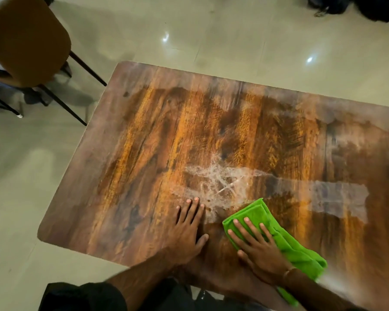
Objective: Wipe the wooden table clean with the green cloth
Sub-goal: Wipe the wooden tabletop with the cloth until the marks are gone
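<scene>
While streaks (213, 182) smear the wooden table (144, 142), a chair (25, 39) stands on tiles (234, 30).

Glossy wooden table (144, 153), fuzzy green cloth (254, 212)

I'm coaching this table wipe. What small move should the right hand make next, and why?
Probably slide the green cloth forward under the right hand, into the whitish smear just beyond its far corner. That hand lies flat on the cloth, and the smear shows on the wooden table.
</scene>
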